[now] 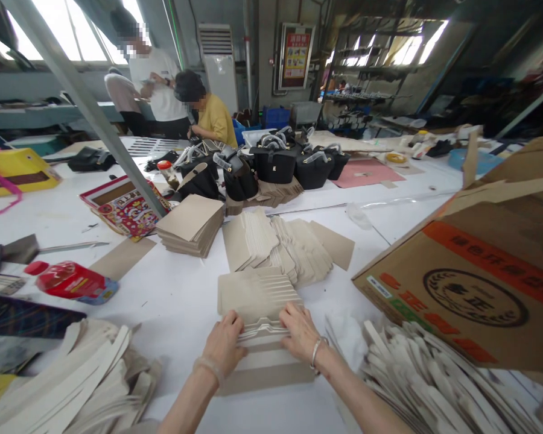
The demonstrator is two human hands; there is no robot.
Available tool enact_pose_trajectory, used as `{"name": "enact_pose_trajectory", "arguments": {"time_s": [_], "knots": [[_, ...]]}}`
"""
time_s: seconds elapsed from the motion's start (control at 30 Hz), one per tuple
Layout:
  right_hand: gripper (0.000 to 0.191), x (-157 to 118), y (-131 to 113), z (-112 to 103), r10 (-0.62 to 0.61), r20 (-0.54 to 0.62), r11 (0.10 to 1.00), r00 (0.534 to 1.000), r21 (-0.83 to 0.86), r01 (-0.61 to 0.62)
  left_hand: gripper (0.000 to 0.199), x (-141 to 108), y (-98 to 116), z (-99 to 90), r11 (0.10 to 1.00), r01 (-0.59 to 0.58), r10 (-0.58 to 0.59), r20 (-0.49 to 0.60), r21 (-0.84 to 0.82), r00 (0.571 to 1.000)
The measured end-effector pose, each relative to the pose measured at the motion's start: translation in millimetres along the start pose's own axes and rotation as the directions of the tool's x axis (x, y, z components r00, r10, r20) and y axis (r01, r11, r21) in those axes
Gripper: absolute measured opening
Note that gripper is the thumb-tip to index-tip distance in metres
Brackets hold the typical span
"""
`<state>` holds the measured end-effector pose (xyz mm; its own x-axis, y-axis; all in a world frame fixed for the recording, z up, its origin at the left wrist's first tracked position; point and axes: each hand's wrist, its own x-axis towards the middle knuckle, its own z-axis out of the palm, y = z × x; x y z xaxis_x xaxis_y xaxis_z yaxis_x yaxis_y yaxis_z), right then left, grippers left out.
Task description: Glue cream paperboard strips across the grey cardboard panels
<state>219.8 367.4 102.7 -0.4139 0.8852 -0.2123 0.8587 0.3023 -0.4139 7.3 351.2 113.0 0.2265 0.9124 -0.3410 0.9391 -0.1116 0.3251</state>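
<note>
A fanned row of beige cut pieces [253, 292], like card or lining board, lies overlapped on the white table in front of me. My left hand [226, 342] grips its left edge, fingers curled over the top. At the right edge my right hand [298, 331] pinches the same pieces with thumb and fingers. Between the hands several edges bunch into a small raised ridge. Just beyond lies a spread heap of similar pieces [276, 244]. To its left stands a neat stack of tan sheets [192, 223].
Strip offcuts [95, 374] pile up at left, more offcuts [425, 374] at right. A large cardboard box [470, 271] stands at right. Black handbags [276, 163] sit farther back. A red bottle [75, 282] lies at left near a slanted metal post [90, 114]. People work behind.
</note>
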Motion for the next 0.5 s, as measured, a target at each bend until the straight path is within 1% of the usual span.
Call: {"name": "enact_pose_trajectory", "arguments": {"time_s": [0.07,0.17,0.23,0.3,0.33,0.4,0.47,0.5], "knots": [[0.013,-14.8,-8.0,-8.2,-0.021,-0.010,1.000,1.000,-0.010,0.021,0.020,-15.8,4.5,-2.3,1.000,-0.014,0.014,-0.015,-0.015,1.000],[0.011,-48.3,-23.2,-13.4,-0.055,-0.039,0.998,0.998,-0.004,0.055,0.018,-50.9,12.0,0.5,0.997,-0.040,0.035,-0.068,-0.066,0.997],[0.011,-72.2,-31.3,-9.7,-0.056,-0.055,0.998,0.997,0.024,0.058,0.016,-75.7,16.1,7.3,0.992,-0.046,0.033,-0.106,-0.120,0.994],[0.013,-92.1,-34.9,-1.4,-0.045,-0.084,0.996,0.995,0.076,0.051,0.015,-96.1,18.2,16.7,0.983,-0.040,0.015,-0.139,-0.179,0.990],[0.016,-99.5,-34.7,3.6,-0.037,-0.107,0.993,0.994,0.106,0.048,0.016,-103.5,18.2,21.6,0.977,-0.039,0.005,-0.156,-0.211,0.988],[0.032,-109.1,-30.8,12.8,-0.023,-0.157,0.986,0.987,0.162,0.049,0.021,-112.6,16.2,30.1,0.960,-0.041,-0.017,-0.204,-0.277,0.979],[0.046,-113.0,-23.9,19.2,-0.004,-0.181,0.978,0.983,0.204,0.042,0.024,-115.4,12.2,35.6,0.942,-0.045,-0.040,-0.243,-0.334,0.969],[0.049,-113.7,-20.0,21.2,0.013,-0.183,0.974,0.983,0.225,0.029,0.024,-115.4,9.8,37.2,0.933,-0.046,-0.050,-0.256,-0.356,0.965]]}}
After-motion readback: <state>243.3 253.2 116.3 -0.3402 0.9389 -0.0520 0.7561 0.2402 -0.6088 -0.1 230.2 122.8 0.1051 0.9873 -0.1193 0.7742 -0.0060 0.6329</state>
